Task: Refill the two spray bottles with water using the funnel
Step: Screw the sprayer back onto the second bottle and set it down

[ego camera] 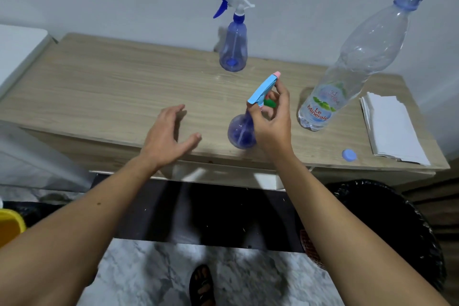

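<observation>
**Inspector:** Start with the largest item.

**Assistant:** The counter (111, 87), wood-grain, against the wall. Next, the water bottle (347, 67) at the right end, uncapped, mostly empty, with a little water at the bottom. Beside it, a stack of paper napkins (392, 124) at the right edge.

**Inspector:** The spray bottles?

**Assistant:** Far spray bottle (233, 42) stands at the back edge, head fitted, and looks empty. Near spray bottle (242, 131) stands at the front edge, its light-blue head on top.

**Inspector:** Hands?

**Assistant:** Right hand (273, 119) has its fingers closed on the near bottle's head and neck. Left hand (166, 136) hovers just beside it, fingers spread wide, holding nothing.

**Inspector:** Smallest?

**Assistant:** A blue cap (349, 155) near the front right corner.

**Inspector:** Progress?

**Assistant:** Early, in my judgement. Neither bottle appears filled; I see no funnel. Removing the heads, pouring and reclosing remain.
</observation>
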Demonstrator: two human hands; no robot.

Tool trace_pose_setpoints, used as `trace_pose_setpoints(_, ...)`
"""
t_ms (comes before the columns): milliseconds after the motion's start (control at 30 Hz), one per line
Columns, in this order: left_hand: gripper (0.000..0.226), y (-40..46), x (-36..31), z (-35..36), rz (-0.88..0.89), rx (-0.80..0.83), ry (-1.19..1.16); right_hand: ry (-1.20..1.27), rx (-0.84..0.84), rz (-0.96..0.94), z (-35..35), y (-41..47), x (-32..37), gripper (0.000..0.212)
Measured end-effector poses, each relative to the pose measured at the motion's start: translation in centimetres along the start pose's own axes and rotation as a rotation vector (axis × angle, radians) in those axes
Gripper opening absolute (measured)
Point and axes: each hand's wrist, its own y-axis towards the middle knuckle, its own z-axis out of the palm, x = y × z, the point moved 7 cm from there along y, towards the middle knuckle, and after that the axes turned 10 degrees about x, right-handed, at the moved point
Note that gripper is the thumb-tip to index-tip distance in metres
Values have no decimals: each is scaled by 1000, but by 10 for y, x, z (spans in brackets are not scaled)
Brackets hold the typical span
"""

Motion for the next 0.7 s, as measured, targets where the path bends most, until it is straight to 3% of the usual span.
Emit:
trace_pose_setpoints(100, 87, 5, 31, -13, -84, 45, 87, 67, 89, 43, 17, 5, -1, 73)
trace_pose_setpoints(233, 78, 13, 47, -13, -69, 94, 214, 70, 286, 85, 47, 7, -3, 51)
trace_pose_setpoints(400, 89, 21, 53, -11, -112, 111, 305, 66, 387, 118, 72, 7, -9, 26)
trace_pose_setpoints(700, 86, 25, 63, -7, -116, 75, 331, -261, 420, 81, 94, 15, -13, 35)
